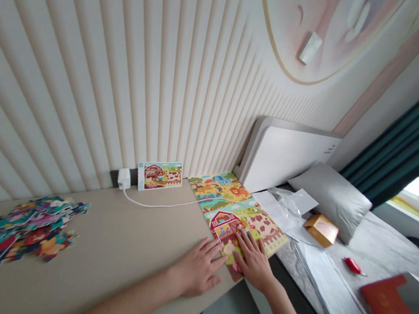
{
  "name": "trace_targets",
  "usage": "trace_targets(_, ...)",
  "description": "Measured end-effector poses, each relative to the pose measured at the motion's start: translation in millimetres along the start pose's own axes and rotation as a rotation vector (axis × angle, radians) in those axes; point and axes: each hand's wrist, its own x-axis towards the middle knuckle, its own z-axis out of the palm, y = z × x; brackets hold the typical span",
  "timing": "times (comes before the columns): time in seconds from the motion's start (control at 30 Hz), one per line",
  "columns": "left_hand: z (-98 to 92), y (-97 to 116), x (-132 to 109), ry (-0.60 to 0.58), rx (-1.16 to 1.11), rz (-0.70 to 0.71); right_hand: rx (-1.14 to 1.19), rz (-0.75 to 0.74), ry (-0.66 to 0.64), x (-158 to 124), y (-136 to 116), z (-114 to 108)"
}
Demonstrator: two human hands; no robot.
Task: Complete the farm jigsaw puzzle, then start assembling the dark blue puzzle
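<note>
My open left hand (198, 269) lies flat against the near edge of the farm jigsaw puzzle (232, 206) on the table (115, 253), bracing it, while my open right hand (253, 260) presses down on it; the loose pieces (26, 230) sit left, within reach.

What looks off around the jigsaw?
A white charging cable runs from its plug across the far part of the farm jigsaw puzzle. It looks odd because it lies on top of the picture instead of being routed around it.
</note>
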Motion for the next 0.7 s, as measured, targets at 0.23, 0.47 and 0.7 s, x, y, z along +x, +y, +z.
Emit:
trace_targets(0.23, -44.4, -3, -109, 0.022, 0.159, 0.028, 0.205, -0.279, 0.086, -4, -95, -29)
trace_targets(0.47, -40.8, -40, -236, 0.244, 0.457, -0.232, 0.46, -0.545, 0.083, 12, -224, -12)
trace_targets(0.7, -38.4, -37, -256, 0.208, 0.353, -0.414, 0.506, -0.564, 0.085, 20, -223, 16)
